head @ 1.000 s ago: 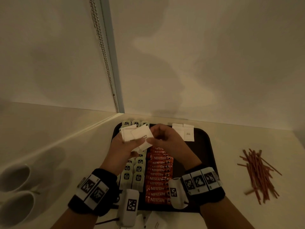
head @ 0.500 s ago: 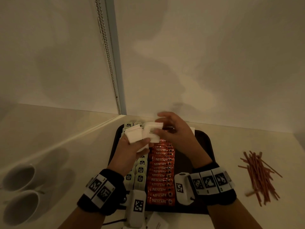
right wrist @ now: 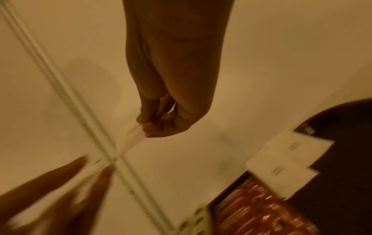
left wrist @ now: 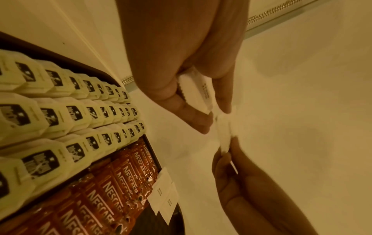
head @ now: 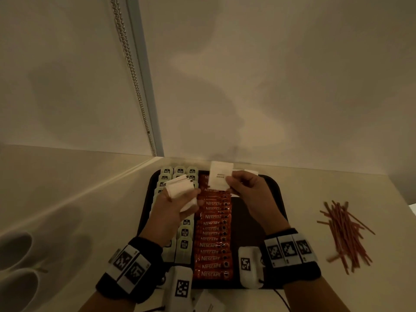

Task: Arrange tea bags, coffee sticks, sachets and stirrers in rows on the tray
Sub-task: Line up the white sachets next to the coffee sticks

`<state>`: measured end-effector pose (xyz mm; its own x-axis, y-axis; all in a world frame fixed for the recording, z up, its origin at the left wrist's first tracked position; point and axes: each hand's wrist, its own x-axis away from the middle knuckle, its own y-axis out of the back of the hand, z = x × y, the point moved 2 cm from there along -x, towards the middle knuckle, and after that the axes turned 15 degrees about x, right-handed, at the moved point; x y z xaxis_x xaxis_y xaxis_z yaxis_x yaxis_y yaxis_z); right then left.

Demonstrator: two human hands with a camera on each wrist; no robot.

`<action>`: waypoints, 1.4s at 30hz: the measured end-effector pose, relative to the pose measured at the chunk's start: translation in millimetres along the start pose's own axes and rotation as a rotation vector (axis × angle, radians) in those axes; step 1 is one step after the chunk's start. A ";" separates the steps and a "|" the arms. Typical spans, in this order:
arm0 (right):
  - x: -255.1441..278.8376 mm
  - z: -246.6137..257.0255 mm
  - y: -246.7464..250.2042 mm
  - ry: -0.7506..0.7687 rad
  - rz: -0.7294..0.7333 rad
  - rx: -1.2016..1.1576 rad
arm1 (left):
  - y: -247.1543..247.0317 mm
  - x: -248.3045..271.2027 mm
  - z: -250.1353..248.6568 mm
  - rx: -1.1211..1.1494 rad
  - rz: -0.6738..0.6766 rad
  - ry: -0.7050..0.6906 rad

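Observation:
A dark tray (head: 276,199) carries rows of pale tea bags (head: 180,171) on its left and a column of orange Nescafe coffee sticks (head: 213,244) in the middle. Two white sachets (head: 251,172) lie at its far edge, right of the sticks. My left hand (head: 191,197) holds a stack of white sachets (head: 180,188) above the tea bags. My right hand (head: 233,185) pinches a single white sachet (head: 219,179) upright above the far end of the sticks. Red stirrers (head: 344,235) lie in a loose pile on the counter, right of the tray.
Two white cups (head: 15,266) stand at the left edge of the counter. The wall rises just behind the tray, with a bead chain (head: 132,75) hanging in the corner. Another white sachet (head: 209,305) lies on the counter in front of the tray.
My right hand has drawn one sachet off the stack and carried it right and toward the tray's far edge. The left hand keeps the stack in about the same place.

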<state>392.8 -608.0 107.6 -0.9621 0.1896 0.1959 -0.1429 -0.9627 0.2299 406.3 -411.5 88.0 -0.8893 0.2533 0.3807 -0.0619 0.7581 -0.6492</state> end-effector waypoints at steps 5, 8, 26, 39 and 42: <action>-36.6 -61.6 60.9 -0.114 -0.286 0.306 | 11.0 -5.7 -7.2 0.169 -0.065 0.082; -52.2 -100.9 87.5 -0.251 -0.366 0.515 | 13.2 -6.1 -10.6 0.191 -0.061 0.094; -67.8 -125.1 80.6 -0.349 -0.362 0.813 | 13.5 -4.0 -12.2 0.234 -0.008 0.176; 0.5 1.1 -38.2 0.072 0.200 0.263 | -2.2 -0.3 -17.9 0.031 -0.038 -0.058; 9.0 9.5 -53.7 0.119 0.197 0.205 | -0.1 0.7 -17.7 -0.066 -0.059 -0.121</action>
<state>394.0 -552.8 106.1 -0.9888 -0.0324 0.1456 0.0873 -0.9171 0.3890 413.6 -400.8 100.0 -0.9334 0.1358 0.3321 -0.0893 0.8086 -0.5816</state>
